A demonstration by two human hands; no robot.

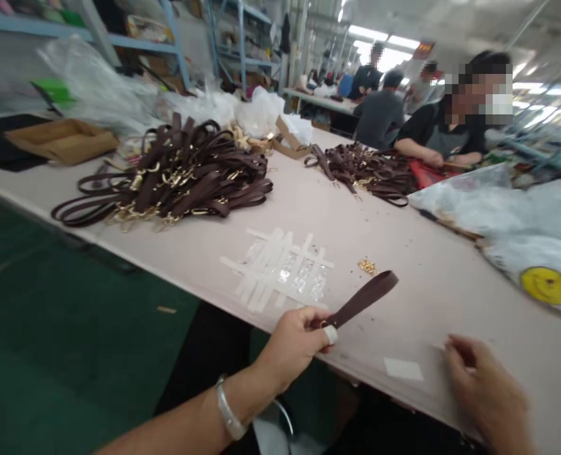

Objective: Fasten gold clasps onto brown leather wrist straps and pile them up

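Note:
My left hand (295, 344) is closed round one end of a short dark brown leather strap (365, 297), which sticks out up and to the right over the table edge. A bracelet sits on that wrist. My right hand (486, 395) hovers at the lower right near the table's front edge, fingers curled and blurred; I cannot make out anything in them. A small white paper patch (403, 369) lies between the hands. A little heap of gold metal pieces (368, 266) rests just beyond the strap.
Crossed strips of pale tape (280, 268) are stuck on the pinkish table (308, 208). A big pile of brown straps with gold clasps (176, 174) lies far left, a smaller pile (365, 170) farther back. Plastic bags (512, 221) fill the right. A seated person (444, 136) works across the table.

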